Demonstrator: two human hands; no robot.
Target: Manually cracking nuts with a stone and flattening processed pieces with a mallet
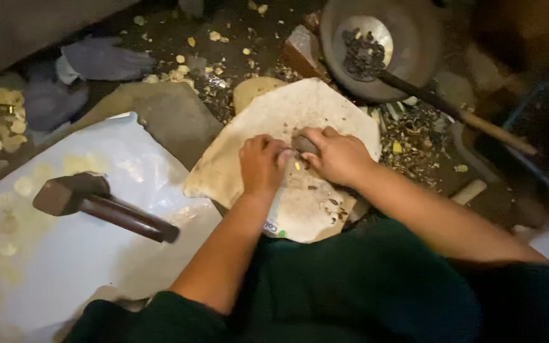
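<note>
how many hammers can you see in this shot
1. The hammer lies on the white plastic sheet, left of the left hand. The long handle resting in the pan looks like another tool; its head is hidden.

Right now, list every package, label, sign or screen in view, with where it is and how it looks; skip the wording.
Printed label: at the near edge of the pale slab, just below the left hand; small white patch with blue lettering and a green spot, partly hidden.
Plastic bag: lying left of the slab, under the hammer; crumpled, translucent white, no print visible.
No signs or screens.
</note>
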